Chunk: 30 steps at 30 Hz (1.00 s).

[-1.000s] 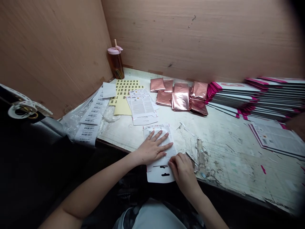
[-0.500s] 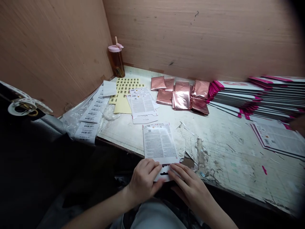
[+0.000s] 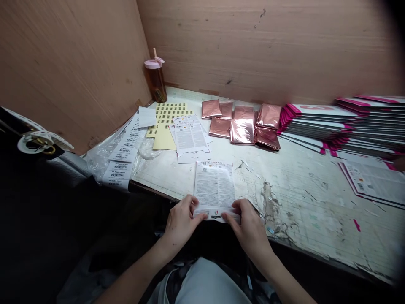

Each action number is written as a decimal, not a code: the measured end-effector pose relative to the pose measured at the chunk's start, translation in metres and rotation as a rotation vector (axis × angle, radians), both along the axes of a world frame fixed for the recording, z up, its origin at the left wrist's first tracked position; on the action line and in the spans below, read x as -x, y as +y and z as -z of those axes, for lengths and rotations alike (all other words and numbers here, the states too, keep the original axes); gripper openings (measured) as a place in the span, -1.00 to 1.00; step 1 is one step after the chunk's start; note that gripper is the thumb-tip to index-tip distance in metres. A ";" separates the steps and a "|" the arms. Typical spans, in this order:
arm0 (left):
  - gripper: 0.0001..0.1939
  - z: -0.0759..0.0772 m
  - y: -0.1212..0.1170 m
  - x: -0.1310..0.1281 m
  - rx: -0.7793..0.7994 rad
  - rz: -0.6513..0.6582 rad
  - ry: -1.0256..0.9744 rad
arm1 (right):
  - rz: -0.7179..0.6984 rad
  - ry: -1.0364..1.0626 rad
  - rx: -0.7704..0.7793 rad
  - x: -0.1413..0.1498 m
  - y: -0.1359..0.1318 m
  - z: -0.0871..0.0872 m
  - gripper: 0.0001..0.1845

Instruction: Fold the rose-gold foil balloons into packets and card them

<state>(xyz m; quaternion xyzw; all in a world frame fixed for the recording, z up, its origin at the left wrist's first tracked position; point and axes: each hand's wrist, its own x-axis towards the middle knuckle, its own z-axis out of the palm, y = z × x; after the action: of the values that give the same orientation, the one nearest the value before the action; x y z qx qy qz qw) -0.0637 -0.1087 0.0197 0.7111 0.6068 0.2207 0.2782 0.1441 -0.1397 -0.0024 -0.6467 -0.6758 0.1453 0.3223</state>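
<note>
At the table's front edge lies a printed card envelope [image 3: 215,185], covered in small text, with a hang hole in its near flap. That flap is folded over onto the printed side. My left hand [image 3: 183,217] pinches its near left corner, thumb on top of the flap. Gripping the near right corner is my right hand [image 3: 248,221], its thumb also on the flap beside the hole. Just beyond lie several similar printed envelopes [image 3: 191,141], overlapping, with a flap open on the nearest one.
Copper foil packets [image 3: 242,131] lie at the back middle. Stacked pink-edged envelopes [image 3: 319,126] fill the right rear, with more printed ones [image 3: 376,181] in front. Yellow sticker sheets [image 3: 164,135], a barcode label strip [image 3: 123,158] and a lidded tumbler [image 3: 156,82] are at left.
The envelope's near flap, sticking out toward me before, is now folded over onto it. My hands have moved apart to its two near corners.
</note>
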 end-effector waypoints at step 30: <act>-0.53 -0.024 -0.030 -0.006 0.599 0.135 -0.715 | -0.172 1.087 0.451 -0.022 -0.039 -0.039 -0.63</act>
<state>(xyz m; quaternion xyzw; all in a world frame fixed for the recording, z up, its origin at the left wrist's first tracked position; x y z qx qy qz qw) -0.0576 -0.1389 0.0434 0.5168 0.4624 0.2483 0.6763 0.1659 -0.1784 0.0363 -0.4750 -0.4164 0.6213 0.4637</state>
